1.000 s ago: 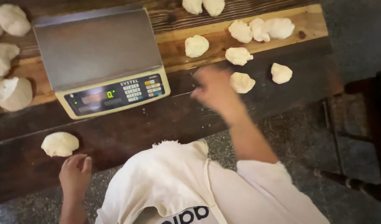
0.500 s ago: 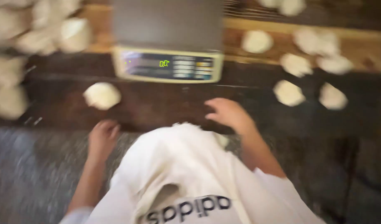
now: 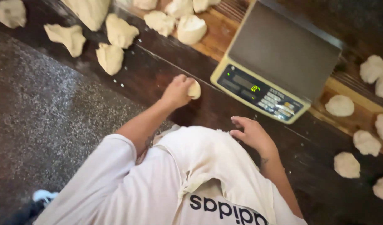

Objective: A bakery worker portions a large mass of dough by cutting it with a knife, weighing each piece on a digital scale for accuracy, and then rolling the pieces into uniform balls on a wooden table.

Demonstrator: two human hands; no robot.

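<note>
Since half a second ago the view has swung so the scale now sits upper right, and the left hand (image 3: 177, 91), which lay open below the lone dough ball, has closed over that ball, while the right hand has drawn back from the bench toward the apron.

Largest is the dark wooden bench (image 3: 166, 79), running diagonally from upper left to lower right, with a speckled grey floor (image 3: 45, 121) beside it. On a lighter wooden board (image 3: 218, 35) stands the weighing scale (image 3: 279, 62), its steel pan bare and its display lit. A white apron (image 3: 208, 162) fills the lower middle of the picture.

Rough dough pieces (image 3: 110, 58) lie scattered at the upper left, some on the bench and some on the board. Rounded dough portions (image 3: 346, 164) lie well apart along the right edge.

The right hand (image 3: 252, 133) hovers open, fingers loosely spread, holding nothing, just above the apron's top edge and near the scale's front.

The small dough ball (image 3: 194, 89) rests on the bench just left of the scale's keypad, cupped under the left hand's curled fingers, only its right side showing.
</note>
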